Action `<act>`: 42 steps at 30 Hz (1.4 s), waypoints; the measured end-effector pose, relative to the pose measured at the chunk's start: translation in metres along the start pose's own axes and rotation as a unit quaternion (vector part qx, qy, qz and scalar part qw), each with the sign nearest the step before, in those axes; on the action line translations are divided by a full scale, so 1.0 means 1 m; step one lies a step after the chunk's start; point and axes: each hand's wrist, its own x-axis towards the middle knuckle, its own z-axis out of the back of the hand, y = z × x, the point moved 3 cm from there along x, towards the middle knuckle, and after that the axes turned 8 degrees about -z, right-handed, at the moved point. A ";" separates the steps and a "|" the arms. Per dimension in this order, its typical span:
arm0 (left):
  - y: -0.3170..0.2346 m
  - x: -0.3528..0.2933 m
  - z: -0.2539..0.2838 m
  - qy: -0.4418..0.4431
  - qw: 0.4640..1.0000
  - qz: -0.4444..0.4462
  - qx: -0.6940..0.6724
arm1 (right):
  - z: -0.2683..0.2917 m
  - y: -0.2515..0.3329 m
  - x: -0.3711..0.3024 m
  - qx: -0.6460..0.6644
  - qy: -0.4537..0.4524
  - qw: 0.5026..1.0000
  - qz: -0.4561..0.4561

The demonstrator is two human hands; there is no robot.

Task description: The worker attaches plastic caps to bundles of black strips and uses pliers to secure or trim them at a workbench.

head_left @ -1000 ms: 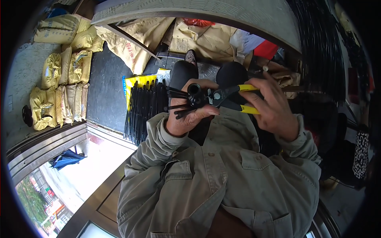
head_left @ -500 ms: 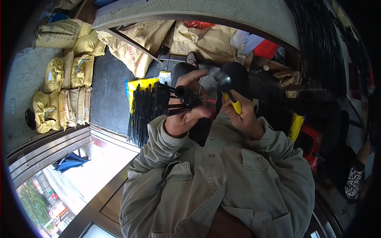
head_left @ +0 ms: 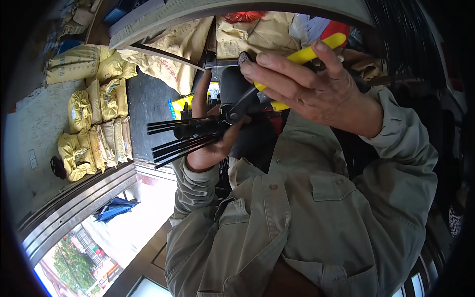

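My left hand [head_left: 208,154] is closed around a black umbrella frame [head_left: 198,129], with one finger pointing up. The frame has a short dark tube in the middle and several thin black ribs sticking out to the left. Pliers [head_left: 302,56] with yellow handles are in my right hand [head_left: 321,96], whose fingers are stretched along the spread handles. The dark head of the pliers lies against the right end of the frame, by my left palm. Whether the jaws grip anything there I cannot tell. Part of the lower handle is hidden behind my right hand.
Tan and yellow sacks [head_left: 79,111] are stacked along the left wall. A grey board [head_left: 237,7] crosses the far side, with brown sacks [head_left: 262,37] beneath it. More black rods [head_left: 405,37] hang at the far right. A blue umbrella [head_left: 116,209] lies by the doorway.
My right hand has risen and opened the pliers' handles wide, bringing the head onto the frame. In my left hand the frame has moved left and turned, its ribs now pointing left.
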 end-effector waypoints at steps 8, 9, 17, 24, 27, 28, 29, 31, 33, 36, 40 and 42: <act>0.004 -0.004 -0.002 -0.042 0.997 -0.037 0.058 | 0.008 0.023 -0.026 0.157 0.113 0.966 -0.173; 0.007 -0.003 0.000 -0.016 0.999 -0.030 0.031 | 0.009 0.023 -0.026 0.191 0.118 0.956 -0.190; 0.006 -0.005 0.005 0.131 0.989 -0.022 -0.061 | 0.012 -0.024 -0.025 0.667 0.664 0.207 -0.267; 0.025 -0.015 0.006 -0.048 0.995 -0.052 -0.076 | 0.011 -0.016 -0.036 0.521 0.351 0.766 -0.135; 0.025 -0.017 0.005 0.029 0.985 -0.022 -0.166 | 0.016 -0.017 -0.032 0.420 0.292 0.853 -0.105; 0.026 -0.019 0.005 0.030 0.985 -0.019 -0.168 | 0.019 -0.019 -0.031 0.472 0.351 0.798 -0.134; 0.027 -0.017 0.007 0.054 0.987 -0.035 -0.149 | 0.020 -0.024 -0.027 0.518 0.403 0.738 -0.159; 0.026 -0.014 0.011 0.099 0.987 -0.069 -0.110 | 0.023 -0.030 -0.018 0.598 0.495 0.597 -0.202; 0.026 -0.009 0.009 0.056 0.993 -0.058 -0.081 | 0.018 -0.033 -0.014 0.655 0.569 0.440 -0.233; 0.023 -0.009 0.006 -0.043 0.998 -0.035 -0.028 | 0.019 -0.018 -0.021 0.418 0.456 0.774 -0.133; 0.023 -0.015 0.006 -0.095 0.995 -0.029 -0.010 | 0.015 -0.020 -0.005 0.211 0.264 0.939 -0.060; 0.021 -0.011 0.007 -0.106 0.994 -0.014 -0.024 | 0.014 -0.020 0.000 0.181 0.212 0.959 -0.048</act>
